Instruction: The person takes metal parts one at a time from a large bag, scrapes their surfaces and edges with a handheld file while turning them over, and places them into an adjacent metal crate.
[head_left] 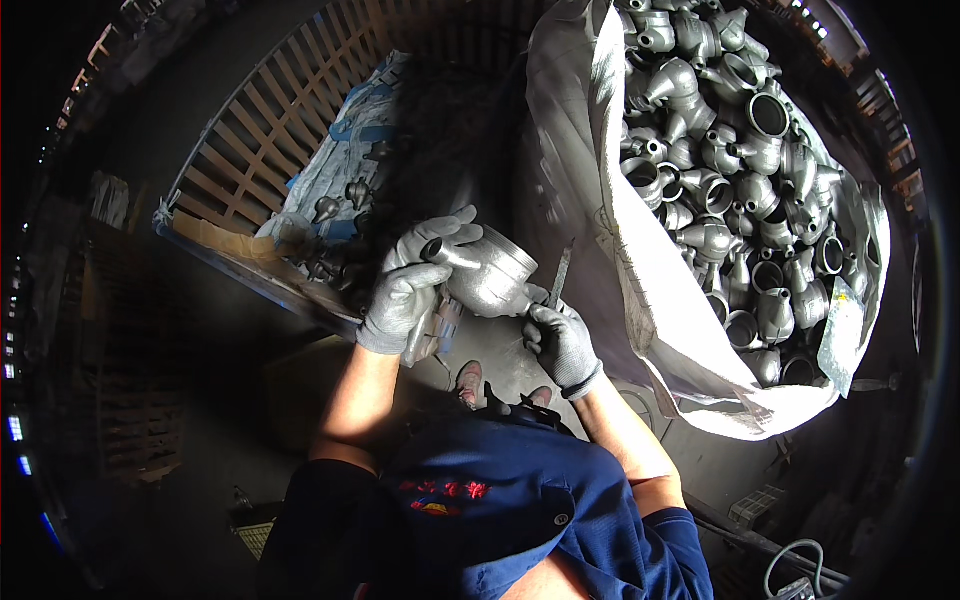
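In front of my body is a grey metal casting, a rounded housing with short pipe ends and a wide round rim. My left hand, in a grey glove, grips it by its left side around one pipe end. In my gloved right hand is a thin, flat file, pointing up and away from me. The right fingers are curled around it, next to the casting's lower right pipe end. Whether they also touch that pipe end I cannot tell.
At the right stands a large white bulk bag full of similar castings, with a pale tag on it. A slatted crate at the far left holds a crumpled sheet and several castings.
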